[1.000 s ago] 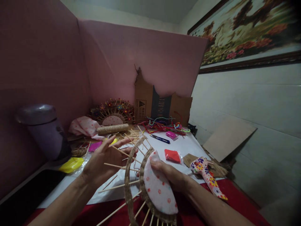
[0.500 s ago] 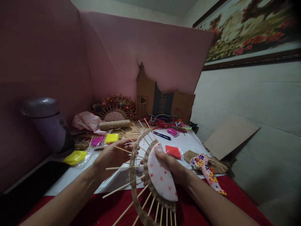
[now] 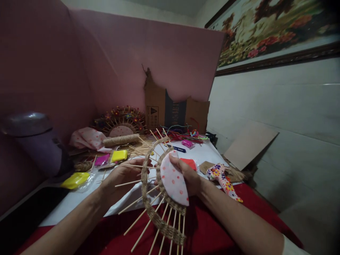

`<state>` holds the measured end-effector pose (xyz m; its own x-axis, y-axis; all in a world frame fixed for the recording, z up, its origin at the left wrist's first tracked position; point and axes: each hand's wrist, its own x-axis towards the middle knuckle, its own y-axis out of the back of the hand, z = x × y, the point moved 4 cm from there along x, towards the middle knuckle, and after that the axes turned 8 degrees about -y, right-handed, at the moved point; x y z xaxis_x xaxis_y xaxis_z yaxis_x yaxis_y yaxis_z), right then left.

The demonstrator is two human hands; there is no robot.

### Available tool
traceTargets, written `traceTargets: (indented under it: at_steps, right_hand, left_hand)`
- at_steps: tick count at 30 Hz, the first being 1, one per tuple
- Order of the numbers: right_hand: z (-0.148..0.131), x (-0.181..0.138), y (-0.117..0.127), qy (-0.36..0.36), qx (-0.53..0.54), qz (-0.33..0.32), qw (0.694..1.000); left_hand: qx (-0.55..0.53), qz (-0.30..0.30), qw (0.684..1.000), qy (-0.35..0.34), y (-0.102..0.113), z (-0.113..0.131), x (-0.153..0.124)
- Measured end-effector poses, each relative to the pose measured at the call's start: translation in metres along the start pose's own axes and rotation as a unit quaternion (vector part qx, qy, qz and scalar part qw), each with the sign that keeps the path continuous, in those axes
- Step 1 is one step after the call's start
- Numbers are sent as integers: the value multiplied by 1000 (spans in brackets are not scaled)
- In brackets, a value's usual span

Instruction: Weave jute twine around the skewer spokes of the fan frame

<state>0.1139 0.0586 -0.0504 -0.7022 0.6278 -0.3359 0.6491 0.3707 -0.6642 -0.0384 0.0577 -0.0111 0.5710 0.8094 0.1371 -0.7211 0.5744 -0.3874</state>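
Note:
A half-round weaving of thin wooden sticks (image 3: 138, 203) fans out between my hands, with two bands of braided brown twine (image 3: 145, 184) around it. At its core is a half-disc of white cloth with red dots (image 3: 174, 179). My right hand (image 3: 190, 175) grips this core, thumb on the cloth and the other fingers behind. On the far side, my left hand (image 3: 127, 173) has bent fingers reaching behind the sticks at the outer twine band; the sticks and band partly cover those fingertips.
Yellow clay packs (image 3: 75, 180), a roll of twine (image 3: 120, 140), blue snips (image 3: 177, 148) and a red pack (image 3: 188, 163) lie on the white sheet (image 3: 204, 152). A flowered cloth figure (image 3: 221, 179) is at right, a purple bottle (image 3: 37, 145) at left. Cardboard (image 3: 156, 109) stands behind.
The view has swung slightly right, so the background sits further left. The weaving has tilted and risen a little, showing more of its lower sticks. My right hand keeps its hold.

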Motion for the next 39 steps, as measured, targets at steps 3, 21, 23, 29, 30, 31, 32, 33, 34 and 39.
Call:
traceTargets:
  at_steps: [3,21,23,29,30,31,32,33,34,39]
  right_hand:
    - [0,0,1,1,-5,14,1000]
    - [0,-4,-4,10,27,-12,1000]
    - [-1,-5,-4,20,31,6,999]
    - [-9,-2,-1,89,59,8,994]
    - [-10,-2,0,99,61,11,993]
    - [-11,-2,1,108,60,15,992]
    - [-12,-2,1,115,59,18,991]
    - [-12,-2,1,119,57,19,991]
    - [-12,-2,0,118,55,16,991]
    - [-9,-2,-2,88,62,-8,994]
  left_hand:
    - [-5,-4,1000,1,-1,0,-1]
    - [111,-6,994,-18,1,-11,-3]
    - [112,-12,994,-14,-3,-13,-3]
    - [143,14,989,-31,-1,-12,-5]
    - [154,11,987,-41,0,-12,-5]
    - [165,12,985,-51,1,-12,-5]
    - [173,15,983,-58,3,-12,-5]
    - [176,18,982,-61,4,-13,-4]
    - [175,21,982,-61,5,-14,-4]
    - [158,36,985,-67,7,-19,-4]
